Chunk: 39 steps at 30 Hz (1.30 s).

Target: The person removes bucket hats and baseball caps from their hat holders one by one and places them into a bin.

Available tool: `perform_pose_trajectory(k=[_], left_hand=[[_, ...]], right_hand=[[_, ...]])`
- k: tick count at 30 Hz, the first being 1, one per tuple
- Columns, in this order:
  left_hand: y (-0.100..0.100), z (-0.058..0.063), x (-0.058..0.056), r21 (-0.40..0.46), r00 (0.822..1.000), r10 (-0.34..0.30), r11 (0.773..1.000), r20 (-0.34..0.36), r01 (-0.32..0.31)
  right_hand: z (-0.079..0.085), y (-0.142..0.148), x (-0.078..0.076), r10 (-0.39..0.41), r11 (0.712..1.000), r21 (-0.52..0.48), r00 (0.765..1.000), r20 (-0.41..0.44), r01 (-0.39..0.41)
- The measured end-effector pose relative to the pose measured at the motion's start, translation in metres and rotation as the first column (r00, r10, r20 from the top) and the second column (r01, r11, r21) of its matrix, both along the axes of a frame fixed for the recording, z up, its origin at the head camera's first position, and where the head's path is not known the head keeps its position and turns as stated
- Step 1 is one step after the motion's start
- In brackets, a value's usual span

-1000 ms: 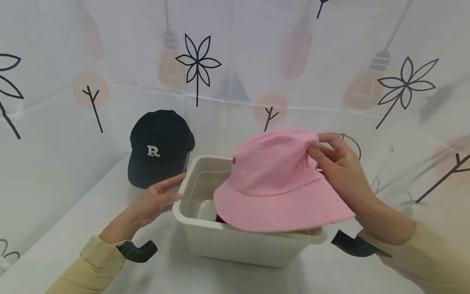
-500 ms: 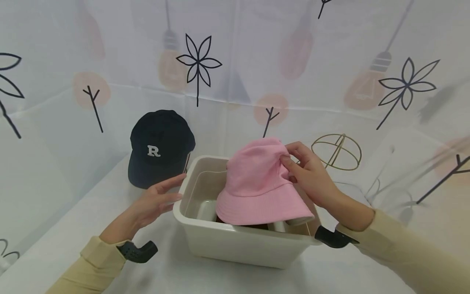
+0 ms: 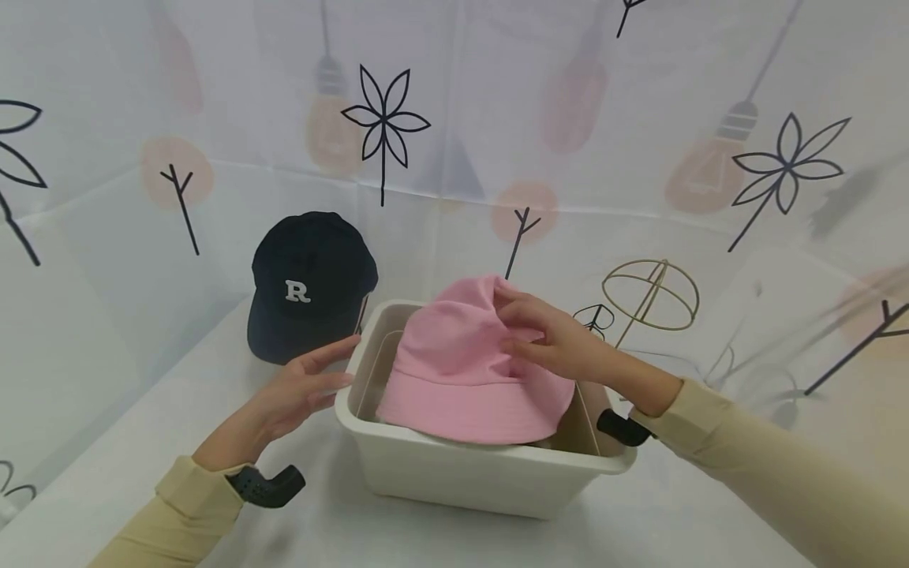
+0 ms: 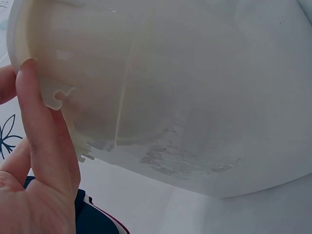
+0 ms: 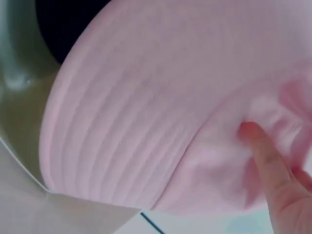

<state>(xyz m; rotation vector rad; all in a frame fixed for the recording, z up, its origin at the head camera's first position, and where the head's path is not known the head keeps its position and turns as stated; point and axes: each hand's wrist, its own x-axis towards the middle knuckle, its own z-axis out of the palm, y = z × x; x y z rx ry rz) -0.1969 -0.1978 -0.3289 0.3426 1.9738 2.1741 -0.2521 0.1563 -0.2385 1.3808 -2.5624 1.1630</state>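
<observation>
Fingers of the left hand [image 3: 291, 394], at the centre left of the head view, are lying extended and a little apart against the left rim of the off-white bin [image 3: 454, 477], touching it rather than wrapping it; a light, steady brace there should be enough to stop the bin sliding. Just beyond them, the dark cap [image 3: 312, 260] is sitting outside the bin. Mid-frame, the pink hat [image 3: 447, 347] is resting in the bin's mouth, crown above the rim, brim running along the front edge; whether brim and rim are touching, I cannot tell. On its right side, the right hand [image 3: 557, 335] is holding the crown, thumb and fingers curving onto bunched cloth. Settling it well probably means easing the brim inside the front rim before pressing down, with pressure spread so that the crown is not caving in. As for looks, the hat is showing soft, plain pink cloth, parallel stitching rows around the brim, a clear seam above, and creases gathering rightward under the fingers.
</observation>
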Motion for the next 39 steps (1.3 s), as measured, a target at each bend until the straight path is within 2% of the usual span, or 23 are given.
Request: perform_pose_trajectory(k=[4,7,9,10,11,13,15,16,18,24,27,30,34,36,39], left_hand=[[0.0,-0.001,0.0,-0.001,1.0,0.0,1.0,0.002,0.0],[0.0,-0.003,-0.002,0.003,1.0,-0.003,1.0,0.007,0.003],[0.0,-0.005,-0.003,0.001,1.0,-0.006,1.0,0.004,0.006],[0.0,-0.005,-0.003,0.0,1.0,-0.004,1.0,0.008,0.004],[0.0,-0.006,-0.004,-0.002,1.0,-0.001,1.0,0.011,0.001],[0.001,-0.005,-0.004,-0.01,1.0,0.003,1.0,0.015,-0.003],[0.001,-0.005,-0.003,-0.012,1.0,0.008,1.0,0.026,-0.008],[0.002,-0.005,-0.003,-0.011,1.0,0.008,1.0,0.029,-0.008],[0.002,-0.005,-0.003,-0.011,0.999,0.008,1.0,0.031,-0.008],[0.001,-0.005,-0.004,-0.012,0.999,0.02,1.0,0.031,-0.019],[0.002,-0.005,-0.005,-0.018,0.999,0.026,1.0,0.042,-0.025],[0.002,-0.004,-0.005,-0.018,0.998,0.027,1.0,0.048,-0.026],[0.002,-0.003,-0.004,-0.017,0.999,0.026,1.0,0.038,-0.026],[0.001,-0.003,-0.004,-0.015,0.999,0.026,1.0,0.029,-0.026],[0.001,-0.003,-0.003,-0.021,0.999,0.034,0.999,0.018,-0.034]], right_hand=[[-0.005,-0.005,-0.004,0.043,0.992,0.127,0.987,-0.157,-0.023],[-0.006,-0.01,-0.005,-0.006,0.974,0.21,0.94,-0.34,0.082],[-0.003,-0.012,-0.006,-0.03,0.962,0.235,0.912,-0.409,0.137],[-0.002,-0.012,-0.007,-0.027,0.961,0.239,0.912,-0.409,0.136],[0.0,-0.011,-0.008,-0.024,0.958,0.254,0.922,-0.385,0.131],[0.003,-0.008,-0.011,0.014,0.96,0.274,0.96,-0.279,0.066],[0.004,-0.006,-0.014,0.065,0.956,0.292,0.984,-0.168,-0.014],[0.004,-0.006,-0.015,0.089,0.95,0.309,0.988,-0.126,-0.046],[0.003,-0.007,-0.016,0.115,0.933,0.352,0.988,-0.101,-0.073],[-0.003,-0.024,-0.021,0.204,0.885,0.457,0.955,-0.214,-0.087],[-0.006,-0.034,-0.023,0.229,0.859,0.509,0.935,-0.271,-0.063],[-0.008,-0.043,-0.025,0.251,0.831,0.556,0.909,-0.331,-0.027],[-0.008,-0.054,-0.025,0.319,0.808,0.588,0.87,-0.375,-0.043],[-0.009,-0.06,-0.025,0.376,0.781,0.62,0.846,-0.377,-0.071],[-0.014,-0.069,-0.027,0.447,0.724,0.681,0.827,-0.34,-0.112]])
